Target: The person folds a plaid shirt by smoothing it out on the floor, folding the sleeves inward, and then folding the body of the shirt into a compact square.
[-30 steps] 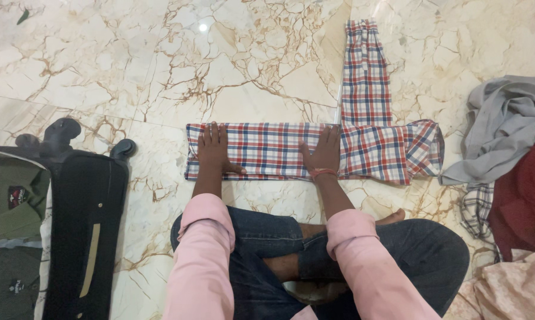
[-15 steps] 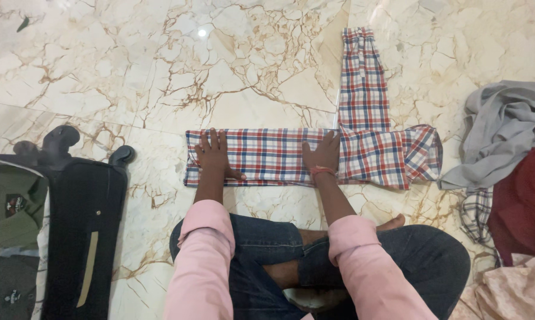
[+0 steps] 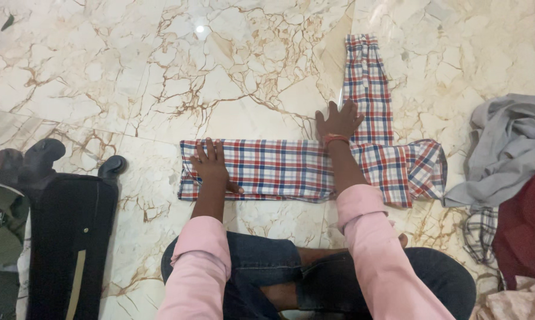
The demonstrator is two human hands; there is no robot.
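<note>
**On the marble floor, one checked shirt**

On the marble floor, one checked shirt is lying folded, its sleeve stretching away. The left hand is pressing it, fingers spread; the right hand is resting flat by the sleeve. One suitcase and a clothes pile are being cropped at the edges.

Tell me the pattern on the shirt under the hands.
The shirt is a red, blue and white check, seen best in the head view.
</note>
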